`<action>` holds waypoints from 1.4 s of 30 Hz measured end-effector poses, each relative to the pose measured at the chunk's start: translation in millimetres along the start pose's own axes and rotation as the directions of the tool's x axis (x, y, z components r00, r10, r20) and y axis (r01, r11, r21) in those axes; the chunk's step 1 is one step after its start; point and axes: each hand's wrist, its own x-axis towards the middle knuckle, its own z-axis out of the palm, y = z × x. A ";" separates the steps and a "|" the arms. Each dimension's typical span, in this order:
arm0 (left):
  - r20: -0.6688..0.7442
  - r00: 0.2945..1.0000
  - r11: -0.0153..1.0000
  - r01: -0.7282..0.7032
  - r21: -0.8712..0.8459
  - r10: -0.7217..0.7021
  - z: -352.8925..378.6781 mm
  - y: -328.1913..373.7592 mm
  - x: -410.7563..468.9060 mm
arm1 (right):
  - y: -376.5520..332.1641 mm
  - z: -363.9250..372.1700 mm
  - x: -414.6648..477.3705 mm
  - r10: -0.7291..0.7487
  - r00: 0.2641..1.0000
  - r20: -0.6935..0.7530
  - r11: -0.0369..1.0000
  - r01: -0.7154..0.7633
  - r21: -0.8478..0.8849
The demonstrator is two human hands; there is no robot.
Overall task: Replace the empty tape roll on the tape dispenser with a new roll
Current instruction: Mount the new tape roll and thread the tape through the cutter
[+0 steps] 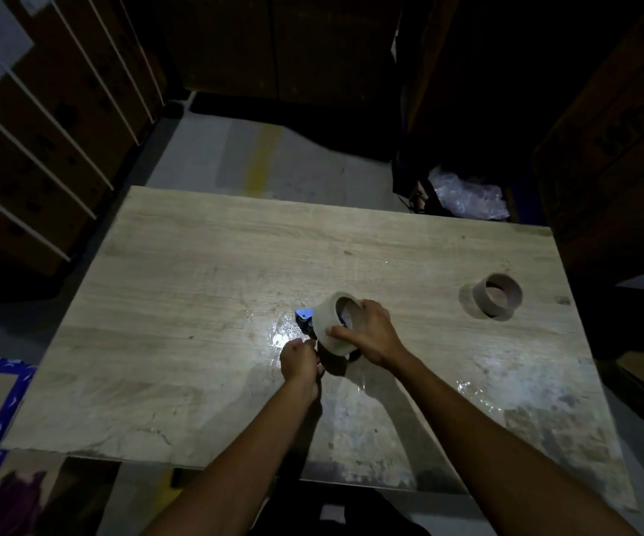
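I see the right hand [370, 334] gripping the new tape roll [334, 326], tilted over the blue dispenser [305, 319]. The left hand [299, 359] closes on the dispenser's near end. The empty core [500, 295] lies well right of the right hand.

Table [196, 265] bare across far and left stretches. Empty core [497, 296] stands alone far right. Mid-table taken: both hands [367, 334], new roll [334, 323], dispenser [305, 317] bunched together.

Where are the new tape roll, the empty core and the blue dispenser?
New roll [330, 334]: head view, on its pale outer band.
Empty core [500, 299]: head view, on its cardboard wall, right of the hands.
Dispenser [304, 315]: head view, on the blue part showing behind the roll.
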 end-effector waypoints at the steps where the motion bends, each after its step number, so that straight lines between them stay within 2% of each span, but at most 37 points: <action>1: 0.013 1.000 1.000 0.003 0.012 -0.004 0.7 -0.3 2.5 | 2.5 1.7 5.4 0.051 0.998 0.047 0.998 -0.053 0.034; 4: 0.091 0.995 0.999 0.035 0.004 -0.036 5.5 -1.2 7.2 | 6.6 6.4 15.1 0.178 0.973 0.149 0.967 -0.201 0.158; 7: 0.137 0.988 0.997 0.070 -0.031 -0.065 10.9 -1.8 6.2 | 11.0 10.6 17.4 0.187 0.970 0.158 0.938 -0.224 0.265; 12: 0.110 0.991 0.993 0.088 -0.074 -0.079 8.1 -4.7 4.2 | 24.6 17.6 13.8 0.241 0.955 0.173 0.848 -0.294 0.441; 16: 0.117 0.992 0.996 0.056 -0.074 -0.047 3.3 -3.9 1.6 | 31.7 15.1 9.1 0.289 0.940 0.183 0.677 -0.336 0.655; 20: 0.199 0.980 0.996 0.004 -0.092 0.014 -1.5 -3.1 -0.7 | 32.4 4.6 -3.5 0.260 0.937 0.233 0.554 -0.343 0.759; 26: 0.347 0.934 0.993 -0.052 -0.108 0.087 -6.9 10.1 -15.2 | 39.1 -1.4 -23.7 0.263 0.930 0.258 0.272 -0.328 0.905; 29: 0.377 0.914 0.989 -0.140 -0.056 0.151 -7.8 21.2 -30.2 | 38.3 -7.4 -32.9 0.251 0.933 0.258 0.170 -0.305 0.937; 34: 0.389 0.881 0.958 -0.285 -0.018 0.269 -9.7 38.7 -54.9 | 26.8 -16.7 -41.5 0.245 0.947 0.209 0.157 -0.252 0.955; 37: 0.434 0.836 0.932 -0.362 -0.027 0.337 -11.9 49.1 -68.9 | 23.3 -22.2 -44.8 0.174 0.969 0.174 0.128 -0.198 0.972; 42: 0.529 0.761 0.912 -0.406 -0.061 0.374 -18.1 66.7 -86.9 | 9.1 -34.8 -55.5 0.052 0.991 0.122 0.136 -0.128 0.982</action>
